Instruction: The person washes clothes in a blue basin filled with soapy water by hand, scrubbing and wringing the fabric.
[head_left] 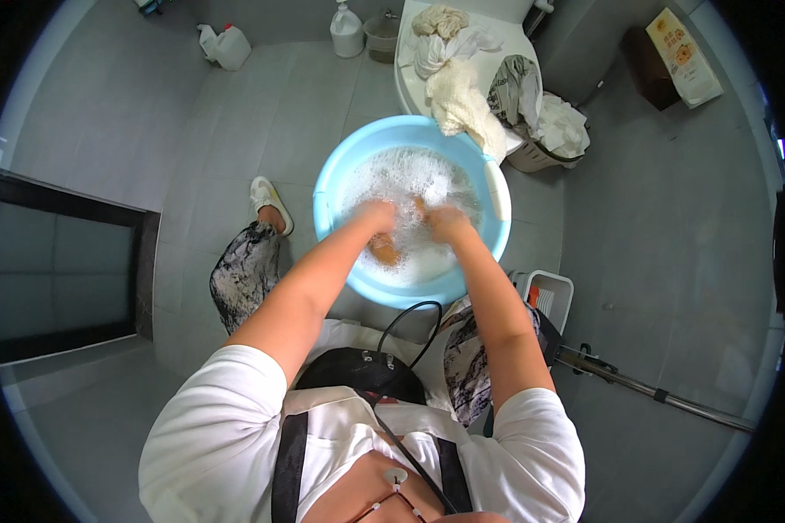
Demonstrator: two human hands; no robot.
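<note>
A round light-blue basin (pixel 324 187) filled with sudsy water (pixel 414 170) stands in front of me. Both my hands are in the foam, close together and smeared by motion. My left hand (pixel 377 215) is left of the middle, its fingers hidden by suds. My right hand (pixel 446 224) is bent toward it, fingers also blurred. An orange-brown wet thing (pixel 384 250) shows at the surface just below my left hand; its kind is unclear. Whether either hand grips anything cannot be made out. A cream knitted cloth (pixel 467 105) drapes from the toilet lid onto the basin's far rim.
Beyond the basin, a white toilet (pixel 407 83) bears crumpled cloths and a grey-patterned garment (pixel 515 90). Beside it stands a filled waste bin (pixel 539 157). White jugs (pixel 227 48) and a pump bottle (pixel 346 33) line the far wall. A metal pole (pixel 654 394) lies at right.
</note>
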